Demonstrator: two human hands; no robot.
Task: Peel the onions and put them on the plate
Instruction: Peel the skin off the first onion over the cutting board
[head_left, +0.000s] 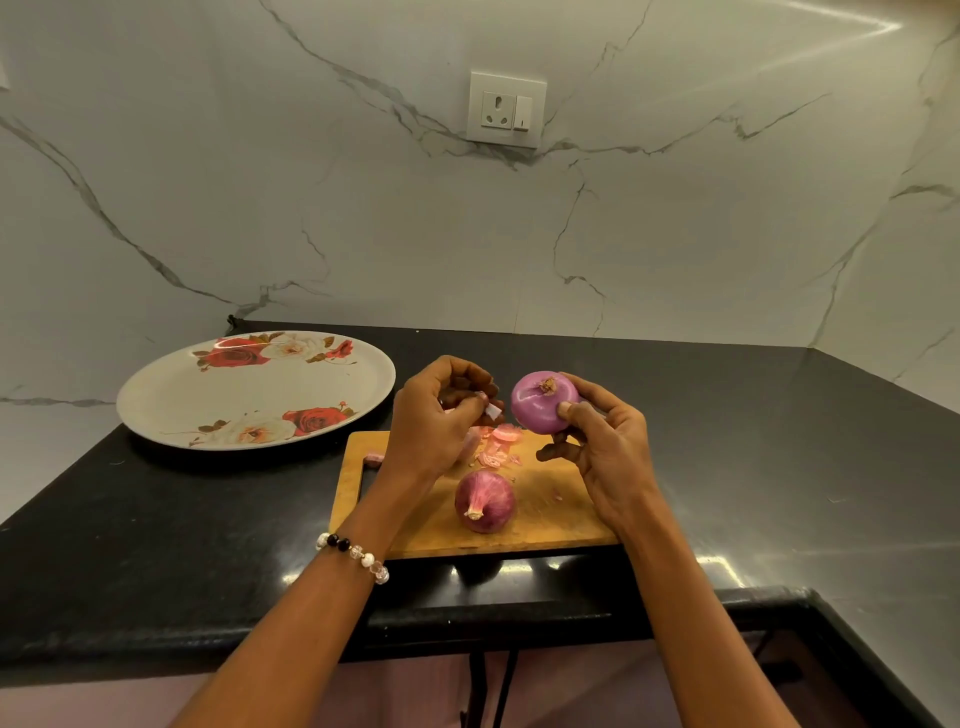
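The left hand (436, 415) hides some peelings (493, 447) (and board) — arms cut off below.

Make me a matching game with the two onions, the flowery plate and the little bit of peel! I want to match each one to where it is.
1. smooth purple onion
2. onion with dry skin
3. flowery plate
4. bit of peel

A. lying on the wooden board
B. pinched in the left hand
C. held up in the right hand
D. on the black counter, left of the board

Pairs: 1-C, 2-A, 3-D, 4-B
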